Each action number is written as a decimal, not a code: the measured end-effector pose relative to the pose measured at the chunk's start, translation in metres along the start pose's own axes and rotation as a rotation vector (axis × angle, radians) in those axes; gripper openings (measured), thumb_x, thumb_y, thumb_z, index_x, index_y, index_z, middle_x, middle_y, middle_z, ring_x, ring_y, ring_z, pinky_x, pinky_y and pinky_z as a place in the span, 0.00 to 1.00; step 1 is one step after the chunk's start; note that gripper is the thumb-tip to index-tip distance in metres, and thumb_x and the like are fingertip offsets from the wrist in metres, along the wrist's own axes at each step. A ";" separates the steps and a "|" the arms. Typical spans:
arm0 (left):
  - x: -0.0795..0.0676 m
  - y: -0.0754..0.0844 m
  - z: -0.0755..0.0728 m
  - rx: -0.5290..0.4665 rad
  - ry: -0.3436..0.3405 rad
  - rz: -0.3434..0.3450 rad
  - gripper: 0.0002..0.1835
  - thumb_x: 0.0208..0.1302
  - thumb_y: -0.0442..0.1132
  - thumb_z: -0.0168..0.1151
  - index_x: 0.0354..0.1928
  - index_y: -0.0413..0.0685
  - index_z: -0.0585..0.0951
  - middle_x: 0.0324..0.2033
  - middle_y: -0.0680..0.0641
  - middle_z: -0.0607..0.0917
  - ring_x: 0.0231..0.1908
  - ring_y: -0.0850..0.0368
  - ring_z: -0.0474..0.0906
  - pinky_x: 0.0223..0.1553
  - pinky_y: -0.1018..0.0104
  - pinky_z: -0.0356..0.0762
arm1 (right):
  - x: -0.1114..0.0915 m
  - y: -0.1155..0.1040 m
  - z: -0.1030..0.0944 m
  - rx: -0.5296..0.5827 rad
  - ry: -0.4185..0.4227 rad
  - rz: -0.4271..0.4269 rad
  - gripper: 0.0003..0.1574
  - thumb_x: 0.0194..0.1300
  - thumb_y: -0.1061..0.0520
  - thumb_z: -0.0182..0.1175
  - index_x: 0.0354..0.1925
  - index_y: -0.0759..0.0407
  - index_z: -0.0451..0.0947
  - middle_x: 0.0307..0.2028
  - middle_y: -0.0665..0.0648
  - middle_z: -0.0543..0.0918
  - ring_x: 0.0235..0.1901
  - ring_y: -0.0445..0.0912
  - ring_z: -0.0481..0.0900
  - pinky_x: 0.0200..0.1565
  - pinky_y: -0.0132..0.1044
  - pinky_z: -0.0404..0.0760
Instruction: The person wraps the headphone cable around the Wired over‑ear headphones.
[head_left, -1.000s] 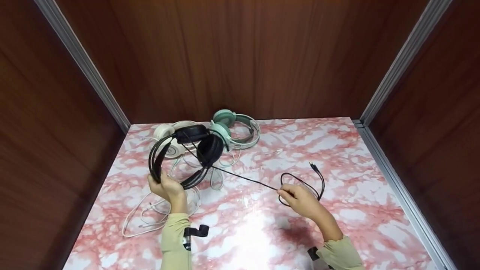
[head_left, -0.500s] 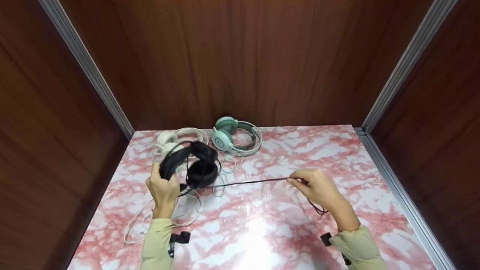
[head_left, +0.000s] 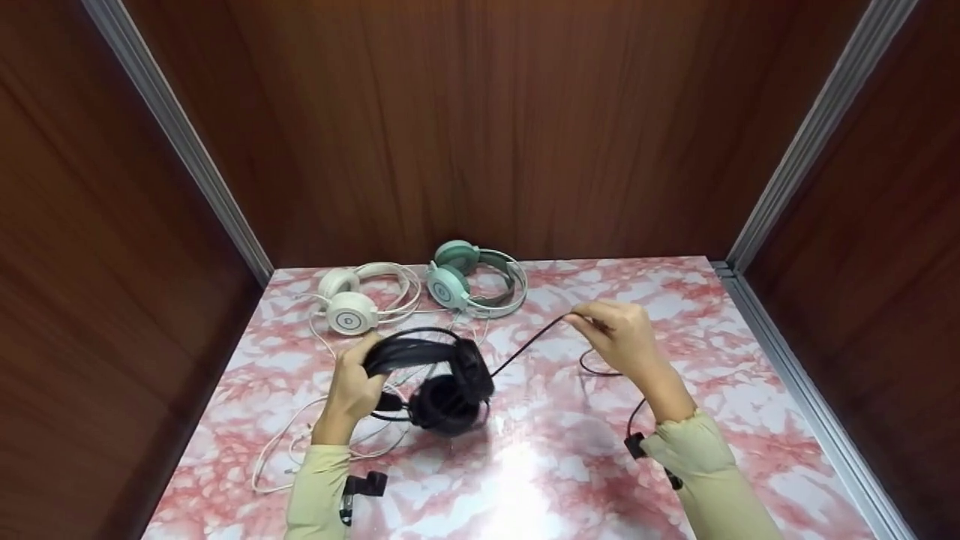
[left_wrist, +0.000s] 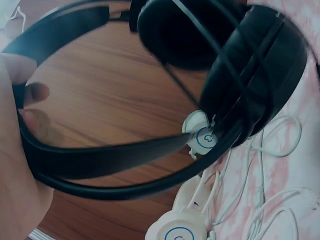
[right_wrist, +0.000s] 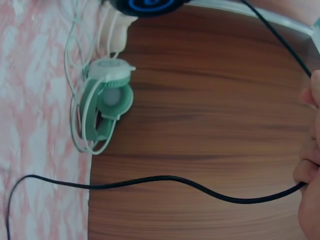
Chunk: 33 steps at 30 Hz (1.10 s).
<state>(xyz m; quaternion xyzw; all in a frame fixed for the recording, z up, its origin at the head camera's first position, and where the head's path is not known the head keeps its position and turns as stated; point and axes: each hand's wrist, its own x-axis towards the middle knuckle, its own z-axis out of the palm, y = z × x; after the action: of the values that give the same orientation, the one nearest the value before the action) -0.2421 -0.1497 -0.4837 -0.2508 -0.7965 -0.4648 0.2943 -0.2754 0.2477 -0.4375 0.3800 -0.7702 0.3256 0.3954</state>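
Note:
My left hand (head_left: 355,386) grips the headband of a pair of black headphones (head_left: 450,405), held above the table with the ear cups to the right. In the left wrist view the fingers (left_wrist: 35,92) curl round the band. To the right, my right hand (head_left: 619,337) pinches the headphones' black cable (head_left: 529,343) between thumb and fingers. From there the cable slants down to an ear cup. Its loose end hangs beyond the hand, partly hidden by the wrist; in the right wrist view this cable stretch (right_wrist: 165,178) curves across.
White headphones (head_left: 352,313) lie at the back left of the pink-and-white marbled table (head_left: 600,465). Mint-green headphones (head_left: 450,289) lie right of them, near the brown back wall (head_left: 480,135). White cables (head_left: 274,450) sprawl at left, partly under the black headphones. Metal-edged side walls flank the table.
The black headphones have come down and to the right, their ear cups swinging toward the viewer. My right hand has risen with the cable, whose free part has lifted partly off the table.

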 end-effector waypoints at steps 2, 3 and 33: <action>0.001 0.012 0.002 -0.070 -0.029 -0.007 0.19 0.37 0.17 0.55 0.35 0.37 0.80 0.27 0.48 0.81 0.30 0.57 0.75 0.38 0.70 0.71 | 0.002 0.007 0.004 0.014 0.029 0.020 0.04 0.55 0.62 0.71 0.31 0.59 0.86 0.22 0.50 0.82 0.18 0.38 0.70 0.21 0.33 0.69; 0.001 0.018 0.003 -0.102 -0.038 -0.009 0.19 0.36 0.16 0.54 0.35 0.35 0.80 0.27 0.47 0.80 0.30 0.58 0.74 0.38 0.70 0.71 | 0.003 0.010 0.006 0.020 0.042 0.030 0.04 0.54 0.63 0.72 0.31 0.59 0.86 0.22 0.50 0.82 0.18 0.39 0.70 0.22 0.32 0.69; -0.064 0.011 0.106 -2.039 -0.259 -0.488 0.13 0.71 0.44 0.44 0.44 0.44 0.73 0.14 0.57 0.51 0.12 0.68 0.49 0.16 0.79 0.52 | -0.051 0.038 0.092 -0.001 -0.132 0.394 0.18 0.64 0.54 0.65 0.18 0.52 0.75 0.15 0.42 0.69 0.17 0.38 0.65 0.20 0.35 0.63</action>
<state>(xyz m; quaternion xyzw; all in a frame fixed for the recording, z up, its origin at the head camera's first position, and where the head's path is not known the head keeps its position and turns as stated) -0.2146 -0.0585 -0.5639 -0.2603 -0.0835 -0.9303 -0.2444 -0.3200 0.2100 -0.5326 0.2425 -0.8539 0.3707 0.2732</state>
